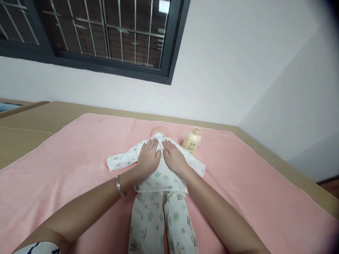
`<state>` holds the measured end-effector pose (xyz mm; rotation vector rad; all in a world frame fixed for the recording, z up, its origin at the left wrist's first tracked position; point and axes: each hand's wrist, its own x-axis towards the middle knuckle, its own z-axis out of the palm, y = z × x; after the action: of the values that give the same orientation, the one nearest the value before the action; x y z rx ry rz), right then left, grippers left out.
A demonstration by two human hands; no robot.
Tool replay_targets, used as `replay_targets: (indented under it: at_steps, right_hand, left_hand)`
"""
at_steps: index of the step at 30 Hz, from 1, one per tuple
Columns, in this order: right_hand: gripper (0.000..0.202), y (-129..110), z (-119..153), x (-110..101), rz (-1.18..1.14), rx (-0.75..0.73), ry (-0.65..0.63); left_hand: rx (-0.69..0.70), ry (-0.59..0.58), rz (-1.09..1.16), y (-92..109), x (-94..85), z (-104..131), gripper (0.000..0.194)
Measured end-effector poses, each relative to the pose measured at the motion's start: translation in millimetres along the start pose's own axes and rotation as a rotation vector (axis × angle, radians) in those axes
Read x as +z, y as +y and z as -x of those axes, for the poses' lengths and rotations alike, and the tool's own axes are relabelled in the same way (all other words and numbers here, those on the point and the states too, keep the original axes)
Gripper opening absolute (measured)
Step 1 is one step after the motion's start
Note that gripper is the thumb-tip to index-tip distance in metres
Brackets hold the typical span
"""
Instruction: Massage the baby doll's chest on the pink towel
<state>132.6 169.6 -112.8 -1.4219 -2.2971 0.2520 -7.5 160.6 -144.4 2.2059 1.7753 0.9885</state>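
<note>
A baby doll (162, 175) lies on its back in a white top and trousers printed with small green and brown figures. Its round head (159, 131) shows only in part beyond the collar, and its sleeves spread out to both sides. My left hand (149, 157) rests flat on the left of the doll's chest, fingers stretched toward the shoulder. On the right of the chest lies my right hand (174, 157), also flat with fingers extended. The thumbs point toward each other near the middle. A silver bangle (120, 186) circles my left wrist.
A pale yellow pump bottle (192, 140) leans beside the doll's right-hand sleeve. Beneath everything is a pink blanket (87, 148) on a wooden surface (29, 132). White wall (212, 70) and a dark-framed, barred window (111, 35) rise behind.
</note>
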Motion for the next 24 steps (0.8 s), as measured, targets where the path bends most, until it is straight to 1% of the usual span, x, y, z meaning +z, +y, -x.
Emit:
replay_targets:
  at_steps: [2, 4, 7, 9, 12, 15, 17, 19, 21, 24]
  right_hand:
    - [0.051, 9.5, -6.1, 4.0, -0.009, 0.02, 0.038]
    - [0.049, 13.5, -7.7, 7.8, -0.008, 0.023, 0.065]
    - [0.047, 12.8, -6.1, 9.2, -0.004, 0.0, 0.082]
    - [0.046, 10.3, -4.8, 7.7, 0.009, -0.003, 0.078]
    - [0.048, 2.0, -0.5, 4.0, 0.075, 0.037, 0.062]
    - [0.05, -14.7, 10.9, 0.1, 0.211, 0.077, 0.047]
    - [0.049, -27.5, 20.4, -2.9, 0.295, 0.069, 0.026]
    - [0.047, -36.2, 26.9, -6.4, 0.326, 0.052, 0.002]
    - [0.043, -36.3, 26.7, -10.0, 0.284, 0.059, -0.012]
    - [0.041, -19.5, 13.3, -13.1, 0.135, 0.05, -0.017]
  left_hand:
    - [0.001, 0.009, -0.017, 5.8, 0.6, 6.6, 0.052]
    - [0.016, 0.008, -0.035, 11.5, 0.7, 13.2, 0.052]
    - [0.046, -0.012, -0.061, 16.9, -1.1, 19.3, 0.051]
    - [0.049, -0.038, -0.064, 17.2, -4.1, 18.6, 0.051]
    - [0.049, -0.107, -0.052, 11.7, -10.9, 9.5, 0.052]
    - [0.051, -0.174, -0.052, 1.3, -17.7, -5.8, 0.052]
    - [0.038, -0.19, -0.061, -5.2, -20.2, -15.1, 0.05]
    - [0.026, -0.187, -0.079, -8.5, -20.4, -19.6, 0.048]
    - [0.026, -0.17, -0.105, -6.6, -18.5, -16.7, 0.047]
    - [0.045, -0.122, -0.146, 4.3, -14.3, -1.2, 0.049]
